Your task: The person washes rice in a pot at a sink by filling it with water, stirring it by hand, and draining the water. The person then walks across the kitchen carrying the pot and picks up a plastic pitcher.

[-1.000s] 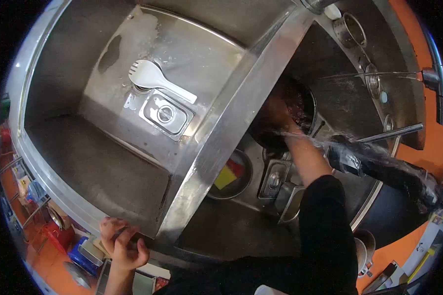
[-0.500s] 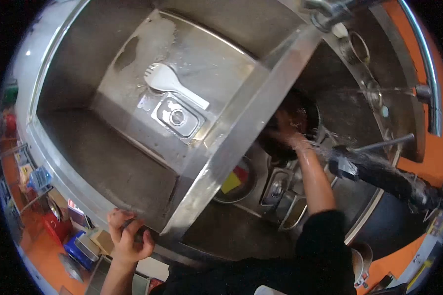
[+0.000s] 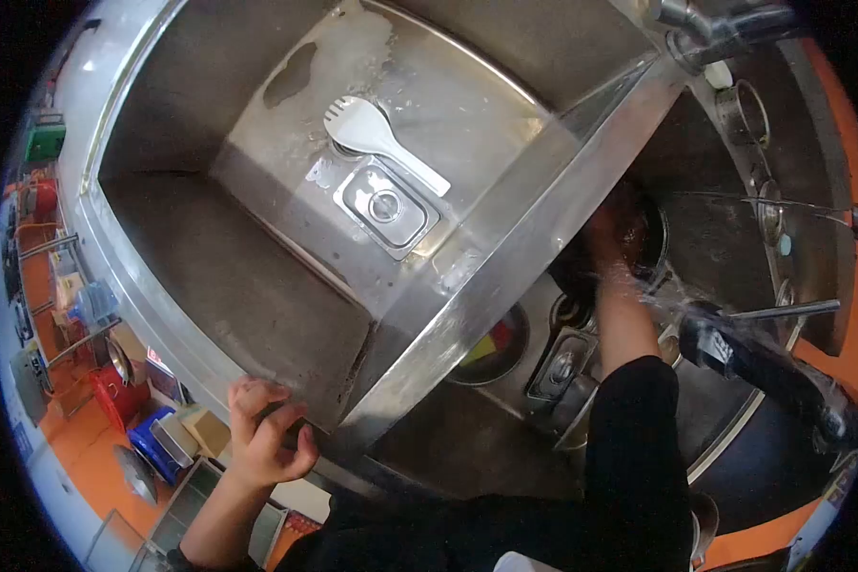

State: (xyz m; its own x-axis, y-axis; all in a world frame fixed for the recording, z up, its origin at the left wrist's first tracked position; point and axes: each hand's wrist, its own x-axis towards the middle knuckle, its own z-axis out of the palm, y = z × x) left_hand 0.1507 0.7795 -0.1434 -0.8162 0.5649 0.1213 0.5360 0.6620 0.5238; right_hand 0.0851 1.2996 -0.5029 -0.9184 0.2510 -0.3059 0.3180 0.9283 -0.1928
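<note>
My left hand [image 3: 269,434] is at the near rim of the left sink basin [image 3: 248,296]. Its fingers are bent and apart from the thumb, and I see nothing held in them. My right hand [image 3: 612,238] reaches into a dark round pot [image 3: 650,250] in the right basin. Its fingers are blurred and partly hidden in shadow, so I cannot make out what they hold. Water sprays near the wrist from a black spray nozzle [image 3: 720,341]. In the left basin lie a white slotted serving spoon [image 3: 377,138] and a small steel lid [image 3: 387,206].
A steel divider [image 3: 515,257] separates the basins. A round pan [image 3: 505,357] with a yellow-and-red item and another steel lid [image 3: 561,364] lie in the right basin. A faucet [image 3: 725,33] juts in above. Metal rings [image 3: 748,112] line the far ledge.
The view has shifted, so the sink appears farther right and slightly higher. My right hand stays in the pot, and my left hand stays by the rim.
</note>
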